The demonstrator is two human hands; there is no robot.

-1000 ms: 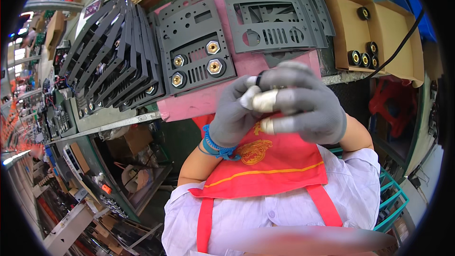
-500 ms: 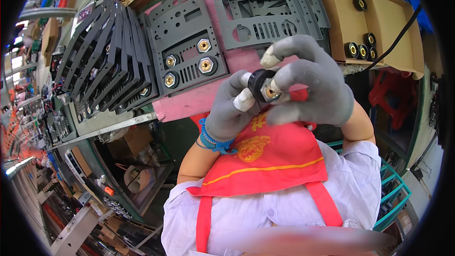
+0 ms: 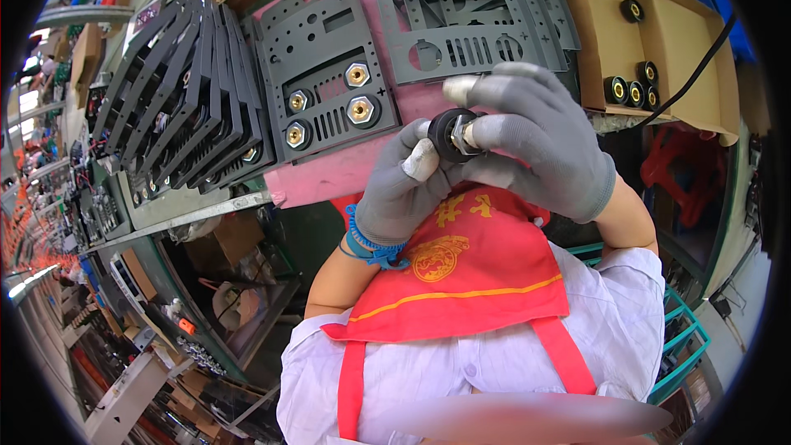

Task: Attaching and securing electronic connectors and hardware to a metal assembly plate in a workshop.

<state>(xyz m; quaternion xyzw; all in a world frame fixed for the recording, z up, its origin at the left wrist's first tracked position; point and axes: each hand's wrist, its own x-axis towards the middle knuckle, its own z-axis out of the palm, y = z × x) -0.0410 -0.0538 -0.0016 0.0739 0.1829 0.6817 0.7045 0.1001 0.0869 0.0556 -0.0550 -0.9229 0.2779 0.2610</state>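
Note:
In front of my red apron, both gloved hands meet on a black round fitting [image 3: 442, 137] with a brass core. My left hand [image 3: 397, 189] grips its rim between thumb and fingers. The fingers of my right hand [image 3: 540, 144] close on the silver hex nut [image 3: 465, 134] at its other face; the fingertips partly hide the nut. Beyond the left hand lies a dark grey metal panel [image 3: 334, 53] with slots. Several similar fittings with hex nuts [image 3: 362, 110] sit in its holes.
Bent grey panels [image 3: 185, 91] stand in a leaning row at left. More flat panels [image 3: 461, 29] lie on pink sheeting [image 3: 329, 175] on the bench. An open cardboard box [image 3: 597, 12] at right holds several black fittings [image 3: 633, 93]; a black cable [image 3: 700, 70] crosses it.
The nut and fitting have turned between my hands, so the nut now faces more to the right. My right hand's fingers have shifted and straightened over it; the left hand keeps its grip.

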